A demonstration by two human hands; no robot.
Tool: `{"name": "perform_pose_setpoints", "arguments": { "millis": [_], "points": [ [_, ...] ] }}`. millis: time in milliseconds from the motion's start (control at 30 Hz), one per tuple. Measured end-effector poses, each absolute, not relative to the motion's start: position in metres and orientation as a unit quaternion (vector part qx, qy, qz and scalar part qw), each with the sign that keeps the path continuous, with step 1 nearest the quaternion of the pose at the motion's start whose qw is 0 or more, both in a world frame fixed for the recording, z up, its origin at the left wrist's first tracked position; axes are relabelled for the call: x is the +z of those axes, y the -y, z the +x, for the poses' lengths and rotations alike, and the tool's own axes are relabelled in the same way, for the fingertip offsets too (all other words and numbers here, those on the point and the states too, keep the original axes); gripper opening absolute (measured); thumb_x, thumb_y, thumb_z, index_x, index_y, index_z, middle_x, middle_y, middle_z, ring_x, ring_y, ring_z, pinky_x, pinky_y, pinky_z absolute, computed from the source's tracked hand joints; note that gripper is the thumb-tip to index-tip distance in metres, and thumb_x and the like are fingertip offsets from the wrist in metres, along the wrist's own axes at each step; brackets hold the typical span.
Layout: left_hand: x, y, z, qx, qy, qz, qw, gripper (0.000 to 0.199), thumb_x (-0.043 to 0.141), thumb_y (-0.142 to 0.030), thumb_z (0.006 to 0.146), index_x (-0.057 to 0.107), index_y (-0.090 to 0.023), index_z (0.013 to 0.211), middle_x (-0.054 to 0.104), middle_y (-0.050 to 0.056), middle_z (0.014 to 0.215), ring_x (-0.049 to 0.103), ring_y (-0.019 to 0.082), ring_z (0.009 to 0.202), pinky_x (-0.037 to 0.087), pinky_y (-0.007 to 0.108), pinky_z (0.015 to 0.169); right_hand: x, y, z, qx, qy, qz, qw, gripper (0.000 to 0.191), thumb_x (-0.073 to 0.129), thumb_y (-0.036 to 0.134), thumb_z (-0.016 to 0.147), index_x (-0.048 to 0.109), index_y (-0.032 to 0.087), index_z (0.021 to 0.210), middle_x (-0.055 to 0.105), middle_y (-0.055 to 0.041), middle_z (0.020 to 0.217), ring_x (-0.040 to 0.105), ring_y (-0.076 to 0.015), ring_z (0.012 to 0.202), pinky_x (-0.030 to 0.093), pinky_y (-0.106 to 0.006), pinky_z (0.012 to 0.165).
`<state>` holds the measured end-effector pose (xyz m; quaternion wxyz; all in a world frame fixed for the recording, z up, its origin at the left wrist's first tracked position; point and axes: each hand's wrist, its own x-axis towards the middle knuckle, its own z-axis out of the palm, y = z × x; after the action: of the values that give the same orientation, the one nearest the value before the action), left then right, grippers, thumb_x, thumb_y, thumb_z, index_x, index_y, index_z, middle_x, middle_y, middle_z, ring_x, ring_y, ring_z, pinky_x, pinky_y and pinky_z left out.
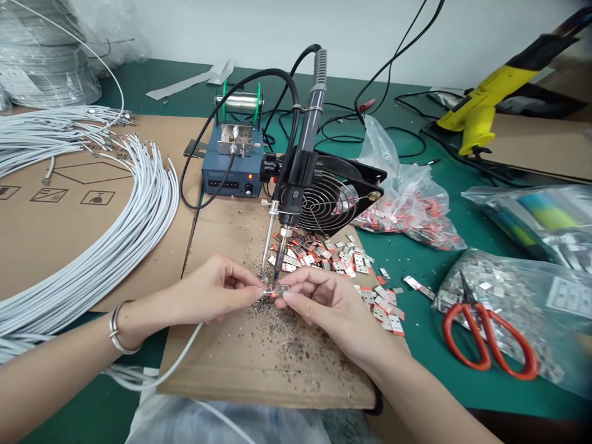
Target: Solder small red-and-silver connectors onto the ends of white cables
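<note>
My left hand (222, 293) pinches the end of a white cable (187, 348) just under the soldering iron tip. The cable runs down from this hand toward the lower edge. My right hand (321, 302) holds a small metal connector (282, 288) with orange on it between thumb and fingers, against the cable end. The soldering iron (292, 203) is held in a stand, its tip (279, 265) pointing down at the connector. Whether the tip touches it is too small to tell. Beside the tip ends a thin metal guide tube (268, 237).
Behind are a blue solder feeder (231, 169) and a black fan (328, 197). Loose connectors (383, 302) lie right of the tip. Red-handled scissors (490, 339) rest on a bag of metal parts (499, 290). White cables (148, 228) curve at left; a yellow heat gun (490, 92) stands back right.
</note>
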<state>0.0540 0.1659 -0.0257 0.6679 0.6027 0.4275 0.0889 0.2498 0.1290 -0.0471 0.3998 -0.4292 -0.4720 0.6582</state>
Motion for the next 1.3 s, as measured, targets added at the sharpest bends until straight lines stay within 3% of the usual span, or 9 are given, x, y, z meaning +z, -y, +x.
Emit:
{"name": "perform_pose_setpoints", "arguments": {
  "millis": [500, 933, 1200, 1300],
  "points": [
    [-0.0278, -0.1641, 0.0557, 0.096, -0.437, 0.588, 0.674, 0.024, 0.054, -0.032, 0.082, 0.067, -0.012, 0.087, 0.037, -0.008, 0.042, 0.032, 0.003, 0.03, 0.025, 0.012, 0.027, -0.0483, -0.1308, 0.2506, 0.665, 0.466, -0.427, 0.398, 0.017, 0.071, 0.029, 0.075, 0.064, 0.016, 0.084, 0.069, -0.0044, 0.068, 0.06, -0.0112, 0.056, 0.042, -0.019, 0.047],
    [-0.0283, -0.1645, 0.06, 0.095, -0.452, 0.601, 0.652, 0.023, 0.053, -0.029, 0.081, 0.067, -0.011, 0.086, 0.037, -0.009, 0.04, 0.03, 0.003, 0.03, 0.022, 0.014, 0.028, -0.0506, -0.13, 0.2483, 0.644, 0.486, -0.438, 0.397, 0.014, 0.069, 0.021, 0.072, 0.063, 0.018, 0.084, 0.068, -0.0021, 0.068, 0.064, -0.0123, 0.064, 0.045, -0.019, 0.052],
    [-0.033, -0.1623, 0.0538, 0.103, -0.429, 0.643, 0.626, 0.022, 0.056, -0.032, 0.081, 0.063, -0.013, 0.087, 0.046, -0.007, 0.049, 0.038, 0.003, 0.034, 0.03, 0.013, 0.032, -0.0508, -0.1303, 0.2499, 0.622, 0.52, -0.447, 0.378, 0.01, 0.064, 0.021, 0.074, 0.061, 0.017, 0.083, 0.068, -0.0033, 0.069, 0.061, -0.0116, 0.059, 0.045, -0.019, 0.05],
    [-0.035, -0.1592, 0.0513, 0.097, -0.412, 0.663, 0.618, 0.023, 0.056, -0.035, 0.081, 0.063, -0.013, 0.085, 0.049, -0.005, 0.053, 0.042, 0.004, 0.037, 0.031, 0.013, 0.033, -0.0511, -0.1272, 0.2521, 0.555, 0.584, -0.471, 0.36, 0.008, 0.059, 0.022, 0.077, 0.061, 0.016, 0.082, 0.066, -0.0037, 0.068, 0.058, -0.0124, 0.056, 0.043, -0.021, 0.047]
  ]
}}
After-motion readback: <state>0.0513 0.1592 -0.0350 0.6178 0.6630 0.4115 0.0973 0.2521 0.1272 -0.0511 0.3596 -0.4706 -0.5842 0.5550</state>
